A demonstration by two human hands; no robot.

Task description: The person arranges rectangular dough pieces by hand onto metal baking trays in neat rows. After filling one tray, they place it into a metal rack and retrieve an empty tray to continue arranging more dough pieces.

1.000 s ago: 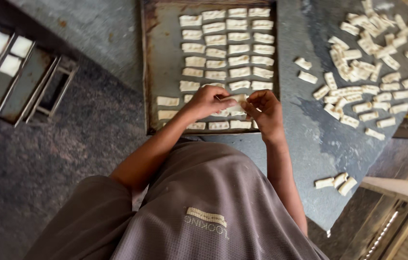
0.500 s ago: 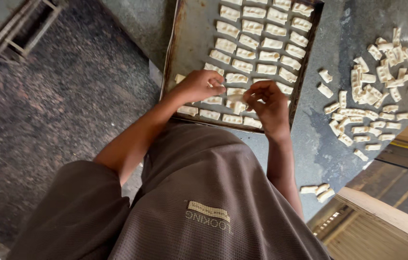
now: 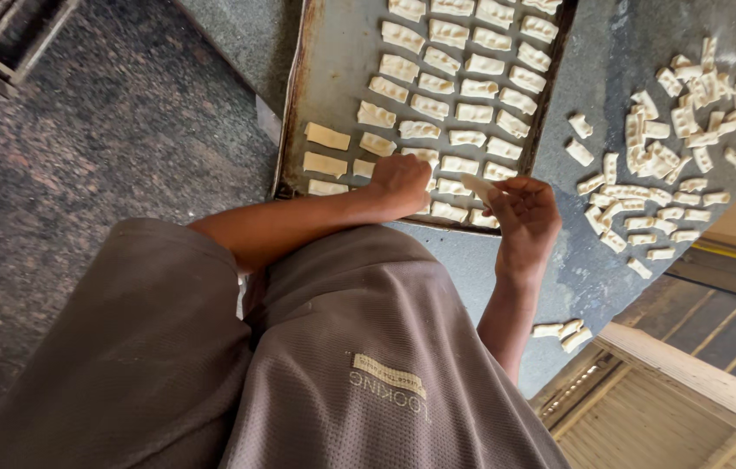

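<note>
A dark metal baking tray lies on a grey stone counter, filled with rows of small pale dough pieces. My left hand rests knuckles-up on the tray's near rows, fingers curled over the pieces there; whether it grips one is hidden. My right hand hovers over the tray's near right corner and holds one flat dough piece between its fingertips.
A loose heap of dough pieces is spread on the counter right of the tray. A few more pieces lie near the counter's front edge. A speckled dark floor is at left, and wooden boards at lower right.
The view has swung, so the tray now sits higher and tilted. My left hand has pressed down onto the near rows. My right hand has drawn back slightly with a dough piece.
</note>
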